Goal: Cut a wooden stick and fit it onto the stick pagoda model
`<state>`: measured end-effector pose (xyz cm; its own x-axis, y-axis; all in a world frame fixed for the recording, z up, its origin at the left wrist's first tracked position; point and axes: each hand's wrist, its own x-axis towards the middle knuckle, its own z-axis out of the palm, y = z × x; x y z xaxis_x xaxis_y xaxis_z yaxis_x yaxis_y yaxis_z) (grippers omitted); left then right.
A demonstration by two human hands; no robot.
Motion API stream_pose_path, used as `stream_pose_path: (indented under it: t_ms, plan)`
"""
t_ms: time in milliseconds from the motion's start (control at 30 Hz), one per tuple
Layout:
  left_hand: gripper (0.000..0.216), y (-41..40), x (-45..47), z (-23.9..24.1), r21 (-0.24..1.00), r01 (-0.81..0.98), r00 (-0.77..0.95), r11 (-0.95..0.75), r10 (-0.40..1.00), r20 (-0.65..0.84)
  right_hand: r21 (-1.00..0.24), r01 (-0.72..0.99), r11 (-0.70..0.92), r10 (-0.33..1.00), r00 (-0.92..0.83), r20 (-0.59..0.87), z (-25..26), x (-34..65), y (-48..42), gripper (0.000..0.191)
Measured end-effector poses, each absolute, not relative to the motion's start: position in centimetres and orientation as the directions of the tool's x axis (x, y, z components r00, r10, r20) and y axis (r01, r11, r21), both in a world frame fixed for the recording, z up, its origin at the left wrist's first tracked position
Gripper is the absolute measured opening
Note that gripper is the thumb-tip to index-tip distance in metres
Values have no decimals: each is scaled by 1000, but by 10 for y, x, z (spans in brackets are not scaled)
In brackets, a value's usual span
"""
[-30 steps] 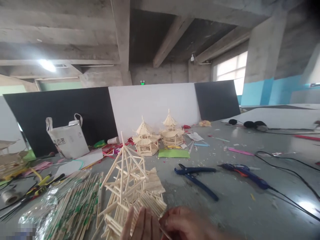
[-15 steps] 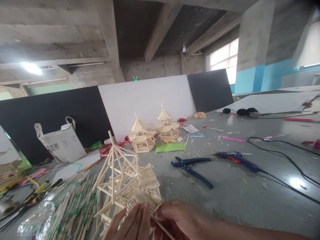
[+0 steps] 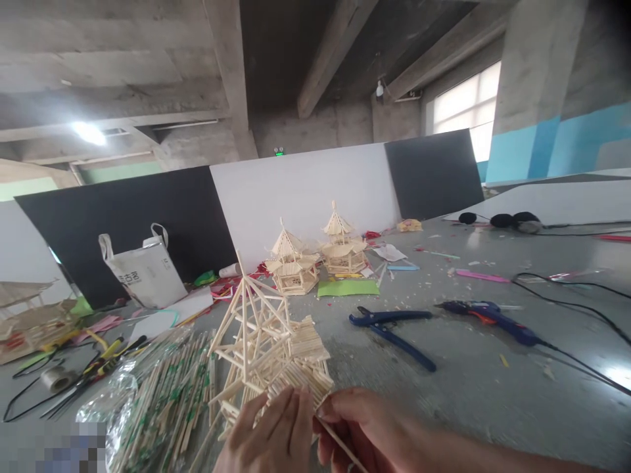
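Note:
A half-roofed pavilion model of pale wooden sticks [image 3: 249, 341] stands before me, its upper roof still bare ribs, with strips laid side by side on two lower roof panels. My left hand [image 3: 273, 430] grips its near side, fingers together over the edge of the nearest roof panel [image 3: 300, 376]. Just right of it, my right hand [image 3: 362, 420] pinches a thin wooden stick [image 3: 344, 448]. The stick's far end meets the panel's corner by my left fingertips; whether it touches is hard to tell. The undersides of both hands' grips are hidden.
Bundled sticks in plastic [image 3: 165, 394] lie left. Right are blue cutters [image 3: 394, 328] and a blue glue gun [image 3: 493, 320] with a trailing cord. Two finished pavilions [image 3: 292, 266] stand behind, near green paper [image 3: 348, 288]. A white bag [image 3: 150, 272], pliers [image 3: 106, 355] and twine spool [image 3: 56, 379] sit farther left.
The whole view has shifted, so things on the table appear farther right. Both hands keep nearly the same pose at the model, the right one still pinching the stick.

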<state>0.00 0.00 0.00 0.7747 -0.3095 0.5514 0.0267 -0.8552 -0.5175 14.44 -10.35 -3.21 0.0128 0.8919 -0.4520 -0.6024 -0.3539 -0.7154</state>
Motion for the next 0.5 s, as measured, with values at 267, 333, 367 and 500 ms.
stream_pose_path:
  t_ms: [267,333,367,500]
  plan:
    - [31,-3,3,-1,-591,48,768,-805,-349,538,-686,-641,-344,891,7,-454,-38,144,-102,31]
    - [34,-4,6,-3,-584,89,733,-807,-344,587,-678,-636,-368,878,3,-479,-38,144,-101,32]
    - [36,-4,7,-4,-571,118,708,-813,-335,622,-677,-634,-373,874,3,-485,-37,144,-101,32]
    - [37,-3,9,-10,-555,137,687,-821,-324,650,-703,-609,-367,883,10,-470,-33,145,-100,33]
